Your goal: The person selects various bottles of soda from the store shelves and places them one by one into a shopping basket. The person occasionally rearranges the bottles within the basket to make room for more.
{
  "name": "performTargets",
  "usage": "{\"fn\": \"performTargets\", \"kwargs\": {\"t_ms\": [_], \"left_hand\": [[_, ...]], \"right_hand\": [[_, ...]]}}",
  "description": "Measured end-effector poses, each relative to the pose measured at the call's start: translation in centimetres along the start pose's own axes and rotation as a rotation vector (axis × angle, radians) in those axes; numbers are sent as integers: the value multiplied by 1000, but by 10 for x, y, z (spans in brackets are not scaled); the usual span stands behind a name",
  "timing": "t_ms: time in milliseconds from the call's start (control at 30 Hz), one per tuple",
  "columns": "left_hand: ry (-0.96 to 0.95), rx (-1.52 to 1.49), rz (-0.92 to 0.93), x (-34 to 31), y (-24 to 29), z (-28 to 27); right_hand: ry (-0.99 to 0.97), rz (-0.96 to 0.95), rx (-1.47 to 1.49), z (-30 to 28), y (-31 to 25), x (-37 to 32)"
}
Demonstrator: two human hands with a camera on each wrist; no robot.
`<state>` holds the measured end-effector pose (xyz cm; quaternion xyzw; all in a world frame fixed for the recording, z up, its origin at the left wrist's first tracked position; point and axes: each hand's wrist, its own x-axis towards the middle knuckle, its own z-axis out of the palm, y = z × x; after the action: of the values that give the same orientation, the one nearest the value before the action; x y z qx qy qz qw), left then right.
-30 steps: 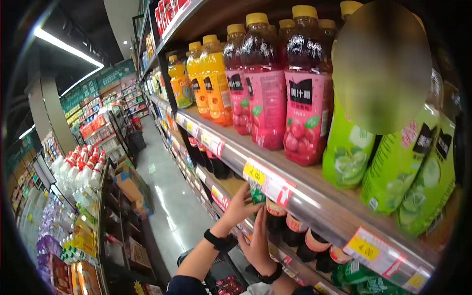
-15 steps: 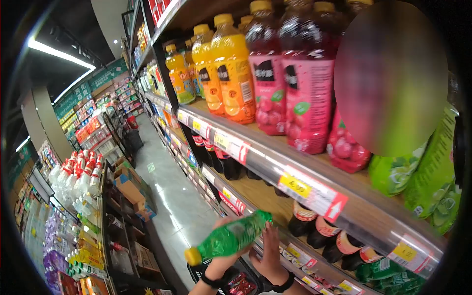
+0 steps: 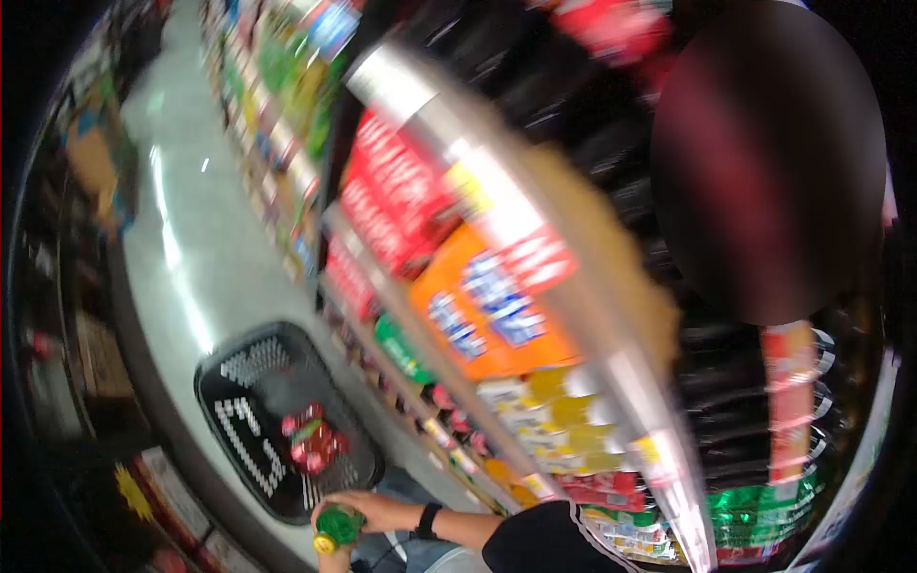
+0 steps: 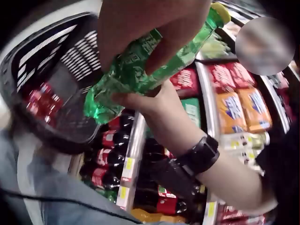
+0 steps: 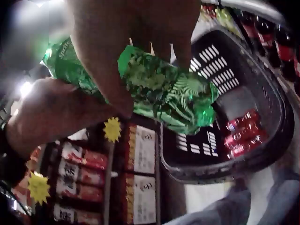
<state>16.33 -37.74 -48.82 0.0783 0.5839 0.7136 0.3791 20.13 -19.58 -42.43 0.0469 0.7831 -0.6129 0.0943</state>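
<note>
Both hands are on a green plastic soda bottle [image 3: 342, 521] with a yellow cap, low at the bottom of the head view. My right hand [image 3: 373, 509] curls its fingers round the bottle from the right. On the other side, my left hand [image 4: 154, 28] grips it, its fingers wrapped over the green plastic. In the right wrist view the bottle lies lengthwise, its base end overlapping a black shopping basket [image 5: 281, 117]. Inside that basket lie several small red bottles [image 5: 243, 133] in a bundle.
To the right rise shelves with dark cola bottles [image 4: 105, 157], orange multipacks [image 3: 492, 310] and red multipacks [image 3: 401, 196]. Grey aisle floor [image 3: 181, 220] stretches ahead on the left. Boxed goods [image 5: 140, 173] with yellow star tags stand opposite.
The green bottle came off the shelf, held in the hands, and is now lower, beside the basket. My head view has swung down from the juice shelf to the lower shelves and basket.
</note>
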Motion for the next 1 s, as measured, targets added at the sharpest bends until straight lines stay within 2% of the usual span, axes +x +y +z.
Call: {"fn": "performTargets", "kwargs": {"t_ms": [67, 100, 133, 167, 200, 233, 300, 333, 367, 400, 433, 567, 633, 700, 867, 967, 1000], "left_hand": [[136, 193, -79, -15, -24, -30], [199, 284, -128, -23, -34, -44], [352, -163, -456, -17, 12, -38], [407, -213, -441, -7, 7, -46], [427, -212, -443, 2, -9, -62], [450, -223, -387, 13, -32, -78], [490, -431, -370, 39, -82, -109], [547, -522, -439, 56, -98, -123], [607, -609, -456, 72, -119, -136], [686, -689, -521, 85, -155, -153], [722, -696, -522, 98, -175, -161], [931, -906, -687, 135, -261, -173], [937, -975, -776, 143, -277, -167], [951, -963, -786, 144, -280, -160], [963, -764, -876, 157, -287, -153], [988, -710, -915, 160, -308, -152], [926, -731, -911, 158, -314, -157]], "right_hand": [[-96, -23, -179, 33, 42, 22], [-84, -77, -251, 49, 73, 32], [-131, -62, -304, 66, 99, 46], [-132, -42, -323, 79, 121, 61], [-228, 34, -382, 83, 137, 78], [-181, -6, -436, 94, 161, 90], [-258, 47, -369, 105, 211, 126], [-187, 79, -347, 112, 232, 138], [-98, 44, -478, 119, 248, 148], [-186, 156, -582, 124, 264, 159], [-122, 158, -637, 139, 296, 162], [-419, 318, -908, 142, 349, 185], [-390, 307, -938, 140, 379, 175], [-425, 394, -956, 133, 393, 169], [-477, 401, -1050, 148, 428, 167], [-494, 463, -1011, 164, 438, 171], [-497, 475, -1022, 169, 437, 171]]}}
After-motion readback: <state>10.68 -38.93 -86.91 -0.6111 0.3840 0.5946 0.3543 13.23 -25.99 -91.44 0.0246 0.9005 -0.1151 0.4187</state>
